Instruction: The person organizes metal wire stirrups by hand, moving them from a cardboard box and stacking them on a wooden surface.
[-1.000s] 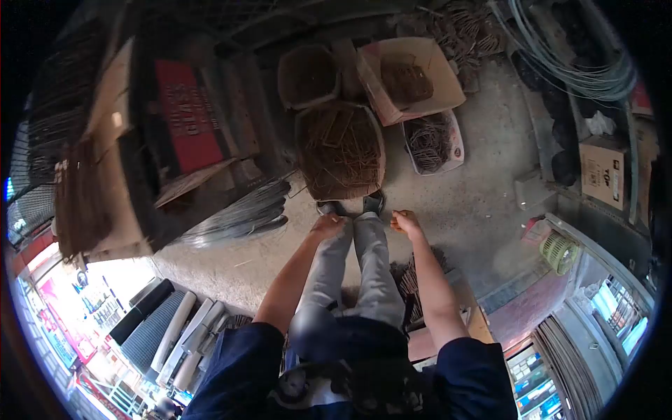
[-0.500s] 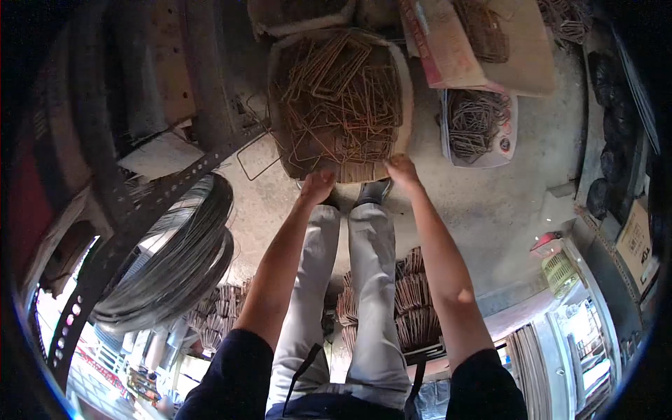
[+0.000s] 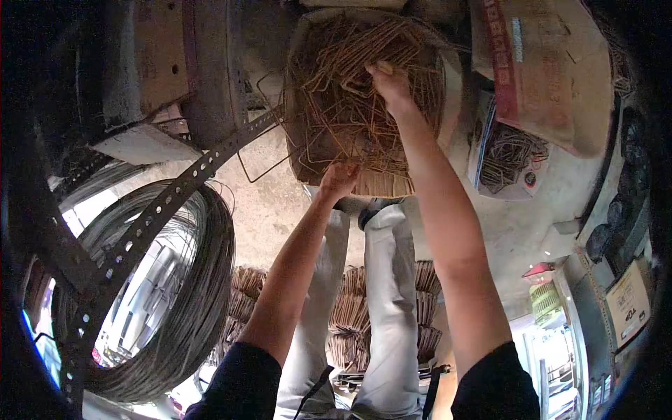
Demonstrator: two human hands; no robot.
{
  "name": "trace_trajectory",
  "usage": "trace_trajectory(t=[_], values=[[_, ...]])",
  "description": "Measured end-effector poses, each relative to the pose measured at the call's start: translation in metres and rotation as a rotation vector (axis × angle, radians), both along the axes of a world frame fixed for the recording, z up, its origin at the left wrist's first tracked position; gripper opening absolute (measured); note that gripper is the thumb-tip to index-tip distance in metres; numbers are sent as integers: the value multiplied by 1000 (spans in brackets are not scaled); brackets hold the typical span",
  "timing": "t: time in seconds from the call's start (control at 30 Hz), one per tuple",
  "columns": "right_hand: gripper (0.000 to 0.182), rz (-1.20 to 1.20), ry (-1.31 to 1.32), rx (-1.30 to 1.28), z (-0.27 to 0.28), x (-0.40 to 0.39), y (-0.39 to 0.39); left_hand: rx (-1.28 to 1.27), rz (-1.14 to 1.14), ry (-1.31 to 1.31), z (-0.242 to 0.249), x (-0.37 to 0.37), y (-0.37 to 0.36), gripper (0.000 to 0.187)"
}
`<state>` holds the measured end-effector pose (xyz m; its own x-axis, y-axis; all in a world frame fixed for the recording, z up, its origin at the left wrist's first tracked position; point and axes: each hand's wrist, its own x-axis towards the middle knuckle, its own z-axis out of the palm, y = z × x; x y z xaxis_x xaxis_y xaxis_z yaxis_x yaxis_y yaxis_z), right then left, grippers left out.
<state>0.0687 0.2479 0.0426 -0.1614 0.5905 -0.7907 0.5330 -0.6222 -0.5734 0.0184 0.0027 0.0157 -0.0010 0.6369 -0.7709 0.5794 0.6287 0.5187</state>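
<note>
Head: right arm [image 3: 448,203] outstretched over bent rods [image 3: 344,61].

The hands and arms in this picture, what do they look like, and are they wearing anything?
The left hand and right hand are bare, without gloves. The left sleeve and right sleeve are short, nearly black and plain where visible, ending above the elbows.

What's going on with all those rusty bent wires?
A person's right hand is over thin, rusty, bent metal rods in a tan, open-topped box. The left hand is at the box's near edge. I can't tell whether either hand holds a rod. A big round coil of grey wire is off to the left.
</note>
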Motion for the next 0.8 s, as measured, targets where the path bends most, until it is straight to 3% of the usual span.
trace_trajectory(t=[0.07,0.13,0.17,0.23,0.27,0.3,0.37,0.47,0.53,0.6,0.67,0.73,0.8], values=[[52,21,-37,-4,-6,-12,4,-133,-9,-15,-27,0,-24,37],[54,-269,49,-57,-14,-21,5,155,589,-264,-98,12,-89,33],[55,-412,90,-84,-18,-23,5,155,595,-263,-77,8,-77,33],[58,-699,166,-137,-25,-23,2,132,44,98,-13,-7,-38,28],[59,-841,204,-161,-26,-22,2,133,51,96,-13,-10,-40,28],[59,-836,202,-159,-25,-18,0,109,79,82,-13,-12,-41,26],[47,-428,-47,-65,-18,-4,-8,89,109,65,-12,-11,-42,25],[34,-208,68,41,-18,20,-21,179,107,142,-1,-6,-35,24],[35,-212,149,78,-19,39,-36,179,223,93,21,-4,-18,25],[37,-214,236,124,13,49,-40,207,242,102,14,2,-19,31],[42,-309,242,-129,69,57,-42,231,261,114,9,6,-19,38],[44,-282,275,-161,112,70,-41,-96,633,-125,12,10,-8,56],[40,-249,274,-200,128,82,-42,29,678,-125,-11,16,-8,62]])
